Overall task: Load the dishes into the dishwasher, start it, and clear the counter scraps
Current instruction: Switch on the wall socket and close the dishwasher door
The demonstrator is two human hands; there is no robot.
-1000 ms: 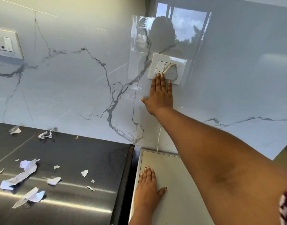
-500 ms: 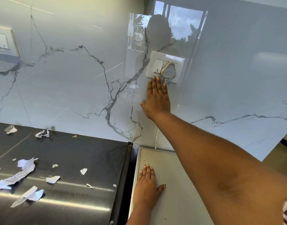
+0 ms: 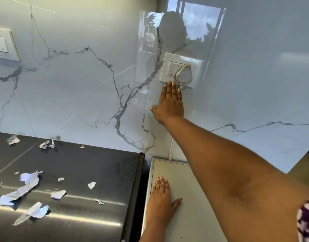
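Right hand: arm outstretched, fingers straight against the wall, tips at the lower edge of the socket plate, holding nothing. Left hand lies flat and relaxed on the white appliance top. We count one plug, two plates (the other socket plate far left), and roughly eleven paper scraps on the dark counter.

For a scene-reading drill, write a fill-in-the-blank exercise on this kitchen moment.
The right hand reaches, fingers straight, to the white wall socket plate, which holds a white three-pin ____.
The left hand lies flat on the pale grey appliance top, holding ____.
Torn white paper scraps litter the dark shiny counter on the appliance's ____.
Missing: plug; nothing; left.
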